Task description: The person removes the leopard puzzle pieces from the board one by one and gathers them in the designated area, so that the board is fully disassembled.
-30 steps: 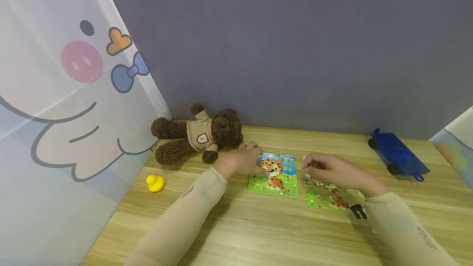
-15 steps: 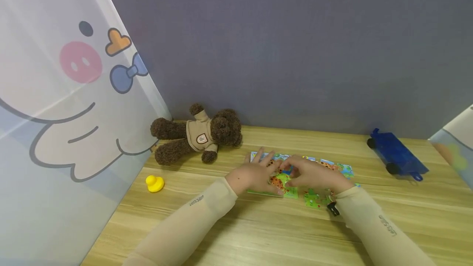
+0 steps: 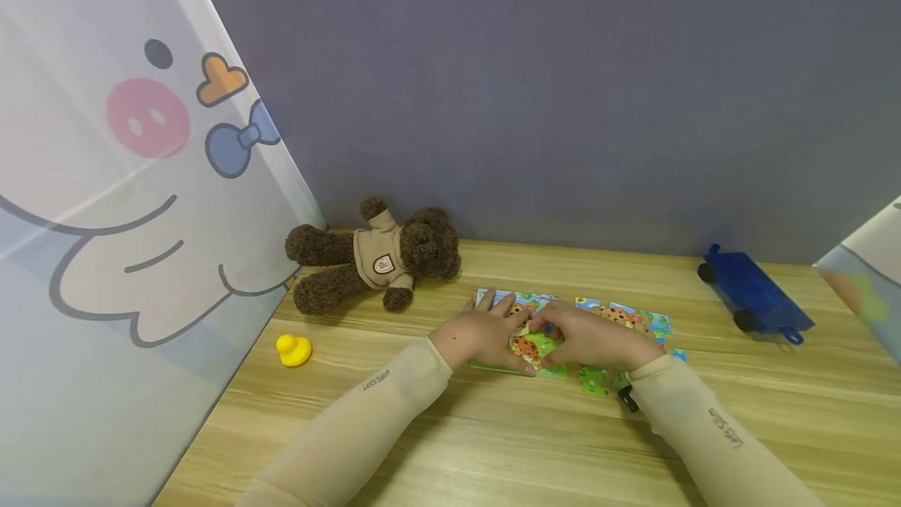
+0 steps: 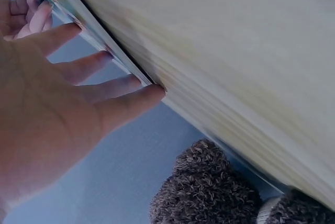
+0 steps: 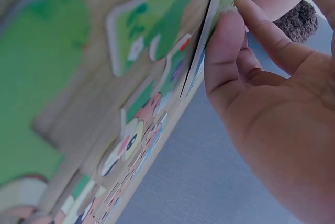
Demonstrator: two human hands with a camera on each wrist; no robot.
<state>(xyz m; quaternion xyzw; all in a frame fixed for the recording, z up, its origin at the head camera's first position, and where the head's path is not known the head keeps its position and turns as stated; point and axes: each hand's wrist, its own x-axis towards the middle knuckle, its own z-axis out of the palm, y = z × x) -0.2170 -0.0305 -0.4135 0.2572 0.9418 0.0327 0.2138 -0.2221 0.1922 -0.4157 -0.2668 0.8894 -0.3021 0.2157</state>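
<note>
A leopard picture puzzle board (image 3: 528,349) lies under both hands on the wooden table. My left hand (image 3: 482,335) rests over its left part with fingers spread, and the fingertips (image 4: 107,55) reach along its edge in the left wrist view. From the right, my right hand (image 3: 591,335) reaches over the board with bent fingers, thumb near the lower edge. In the right wrist view the index fingertip (image 5: 230,22) is right at the board's surface; I cannot tell whether it holds a piece. Several loose puzzle pieces (image 3: 594,380) lie to the board's right, partly hidden by the right forearm.
A brown teddy bear (image 3: 380,253) lies behind to the left, with a yellow rubber duck (image 3: 292,350) in front of it. A blue toy cart (image 3: 756,292) stands back right. A small black object (image 3: 626,397) shows by the right sleeve. A grey wall (image 3: 535,100) closes the back.
My right hand has come left from the loose pieces onto the board. My left hand has shifted right from the board's left edge and spread its fingers over it. Little moves in the last half second.
</note>
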